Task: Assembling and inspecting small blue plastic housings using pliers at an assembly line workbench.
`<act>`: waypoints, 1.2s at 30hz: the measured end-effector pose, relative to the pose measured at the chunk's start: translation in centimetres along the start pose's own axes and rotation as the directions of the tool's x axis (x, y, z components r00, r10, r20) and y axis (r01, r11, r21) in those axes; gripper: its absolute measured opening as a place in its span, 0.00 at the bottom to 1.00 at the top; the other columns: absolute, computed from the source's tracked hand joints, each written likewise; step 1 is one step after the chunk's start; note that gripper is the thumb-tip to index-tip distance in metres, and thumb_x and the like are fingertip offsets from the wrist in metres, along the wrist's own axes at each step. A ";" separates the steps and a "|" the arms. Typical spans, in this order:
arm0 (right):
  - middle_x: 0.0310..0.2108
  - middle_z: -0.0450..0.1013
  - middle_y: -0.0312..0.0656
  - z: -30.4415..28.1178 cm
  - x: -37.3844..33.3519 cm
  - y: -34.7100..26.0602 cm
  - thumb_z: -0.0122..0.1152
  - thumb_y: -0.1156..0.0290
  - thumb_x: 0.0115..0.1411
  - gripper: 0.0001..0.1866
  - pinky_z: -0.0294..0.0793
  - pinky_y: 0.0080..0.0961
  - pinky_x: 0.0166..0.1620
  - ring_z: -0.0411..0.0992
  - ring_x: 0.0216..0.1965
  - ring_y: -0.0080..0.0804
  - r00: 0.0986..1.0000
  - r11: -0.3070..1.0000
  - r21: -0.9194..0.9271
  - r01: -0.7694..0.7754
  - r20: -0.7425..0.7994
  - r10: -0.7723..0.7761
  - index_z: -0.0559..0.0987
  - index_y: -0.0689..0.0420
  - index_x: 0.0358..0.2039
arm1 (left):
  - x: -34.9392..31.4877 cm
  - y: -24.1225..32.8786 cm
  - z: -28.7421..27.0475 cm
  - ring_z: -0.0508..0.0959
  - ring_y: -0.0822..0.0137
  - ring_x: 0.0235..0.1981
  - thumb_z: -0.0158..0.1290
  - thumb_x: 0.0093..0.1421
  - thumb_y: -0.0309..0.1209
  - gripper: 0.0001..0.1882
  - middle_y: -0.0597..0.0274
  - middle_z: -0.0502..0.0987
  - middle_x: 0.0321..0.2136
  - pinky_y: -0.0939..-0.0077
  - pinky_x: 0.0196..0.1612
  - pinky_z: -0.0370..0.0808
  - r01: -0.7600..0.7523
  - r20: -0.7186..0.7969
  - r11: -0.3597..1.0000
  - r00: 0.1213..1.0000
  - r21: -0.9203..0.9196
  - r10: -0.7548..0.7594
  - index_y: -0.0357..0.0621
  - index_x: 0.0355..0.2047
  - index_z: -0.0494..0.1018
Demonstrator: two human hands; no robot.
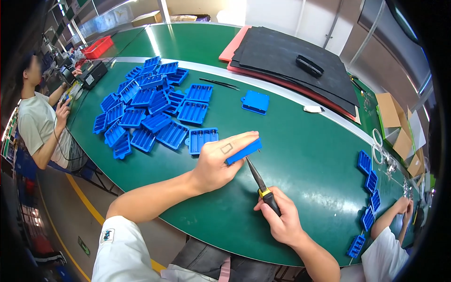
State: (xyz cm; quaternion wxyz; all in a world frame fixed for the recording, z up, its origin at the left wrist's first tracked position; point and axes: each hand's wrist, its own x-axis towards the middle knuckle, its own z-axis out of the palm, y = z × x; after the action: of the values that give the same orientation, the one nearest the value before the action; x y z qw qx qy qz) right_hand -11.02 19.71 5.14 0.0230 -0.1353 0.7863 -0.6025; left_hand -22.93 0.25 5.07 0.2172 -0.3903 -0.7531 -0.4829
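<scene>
My left hand [218, 162] is closed round a blue battery holder [244, 151], held on edge above the table with its slots turned out of sight. In my right hand [282, 216] are what look like long-nose pliers [256, 174], with a dark tapered nose and a black-and-yellow handle. Their tip points up at the holder's lower edge, touching it or very close. Just beyond my left hand, another blue battery holder [203, 135] lies with its slots up. Farther off, one blue holder [256, 102] rests face down.
A heap of blue battery holders [145, 98] covers the left of the green table [300, 155]. Tweezers [219, 83] lie behind. Black sheets [286, 56] are stacked at the back. Holders [371, 181] line the right edge near a co-worker's hands [403, 207]. Another person [44, 113] sits left.
</scene>
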 end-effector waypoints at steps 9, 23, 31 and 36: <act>0.33 0.68 0.43 0.2 -0.1 -0.3 0.51 0.76 0.60 0.07 0.68 0.25 0.40 0.68 0.34 0.30 0.997 0.995 0.079 -0.068 0.049 0.064 0.74 0.66 0.31 | 0.0 0.7 0.1 0.80 0.53 0.46 0.55 0.48 0.13 0.23 0.47 0.77 0.47 0.69 0.45 0.78 0.144 0.019 0.987 0.990 -0.075 -0.143 0.35 0.48 0.74; 0.42 0.70 0.44 1.0 -0.8 0.1 0.57 0.76 0.57 0.05 0.70 0.25 0.40 0.71 0.37 0.30 0.998 0.996 0.083 -0.008 0.068 0.002 0.79 0.64 0.30 | 0.4 0.4 -0.5 0.82 0.58 0.41 0.58 0.49 0.16 0.20 0.48 0.79 0.44 0.73 0.43 0.78 0.010 -0.093 0.999 0.996 0.043 -0.006 0.35 0.45 0.75; 0.42 0.71 0.44 1.3 -0.7 0.2 0.57 0.77 0.56 0.04 0.70 0.25 0.40 0.70 0.38 0.30 0.999 0.998 0.064 0.026 0.036 -0.029 0.79 0.64 0.30 | 0.2 0.2 -0.5 0.82 0.54 0.39 0.59 0.47 0.17 0.21 0.47 0.79 0.44 0.72 0.41 0.80 -0.096 -0.041 0.987 0.994 0.127 0.102 0.35 0.45 0.75; 0.42 0.70 0.44 1.4 -0.8 0.4 0.57 0.78 0.56 0.04 0.69 0.24 0.40 0.70 0.38 0.29 1.000 0.995 0.103 0.004 0.023 -0.006 0.79 0.64 0.30 | -0.1 -0.2 -0.3 0.82 0.54 0.39 0.59 0.47 0.17 0.23 0.47 0.78 0.45 0.72 0.40 0.80 -0.109 -0.014 0.986 0.994 0.125 0.112 0.36 0.46 0.75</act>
State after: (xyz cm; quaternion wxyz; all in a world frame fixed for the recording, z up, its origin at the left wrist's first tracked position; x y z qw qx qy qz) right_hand -10.02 18.72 4.30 0.0375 -0.1428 0.7535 -0.6406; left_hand -23.00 -0.09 4.99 0.2753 -0.4121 -0.7565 -0.4267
